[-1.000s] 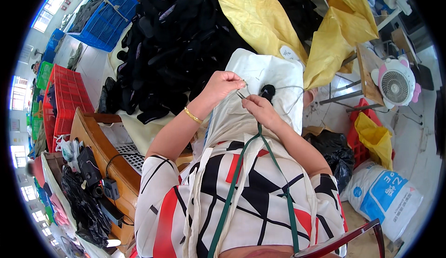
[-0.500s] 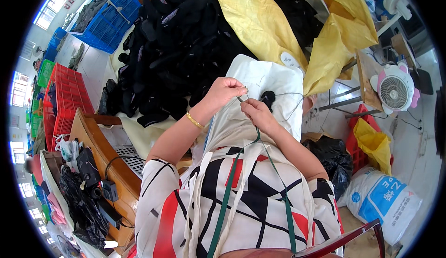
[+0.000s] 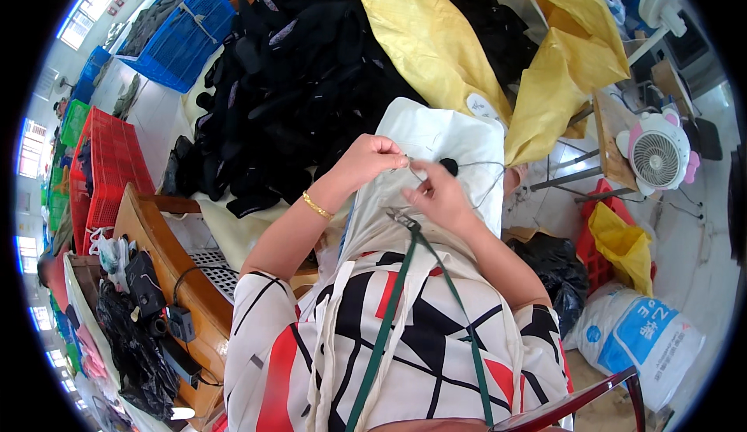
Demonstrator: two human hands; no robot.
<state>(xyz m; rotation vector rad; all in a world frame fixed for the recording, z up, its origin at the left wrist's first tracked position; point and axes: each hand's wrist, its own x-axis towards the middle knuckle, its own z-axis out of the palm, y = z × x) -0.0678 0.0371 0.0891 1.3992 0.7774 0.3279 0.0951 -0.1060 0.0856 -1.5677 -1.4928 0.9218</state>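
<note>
My left hand [image 3: 369, 161] is closed in a pinch over the white cloth [image 3: 408, 125] on my lap. What its fingertips hold is too small to make out. Close to those fingertips, my right hand [image 3: 442, 197] has its fingers bent, with the thumb apart from the forefinger. Below it, small metal snips [image 3: 403, 218] hang loose on a green strap [image 3: 387, 307] that loops down from my neck. Partly hidden behind the right hand is a small black bundle [image 3: 449, 166]. A thin dark thread [image 3: 484, 169] curves across the cloth on the right.
Beyond my lap lies a big heap of black padded pieces [image 3: 288, 82], beside a yellow woven sack [image 3: 436, 35]. A wooden bench [image 3: 183, 276] stands at left, near red [image 3: 117, 167] and blue crates [image 3: 183, 35]. To the right are a fan [image 3: 655, 156] and a white sack [image 3: 638, 339].
My right hand has let go of the snips, which dropped toward my lap on their strap. Its thumb has come apart from the forefinger. My left hand keeps its pinch, slightly lower.
</note>
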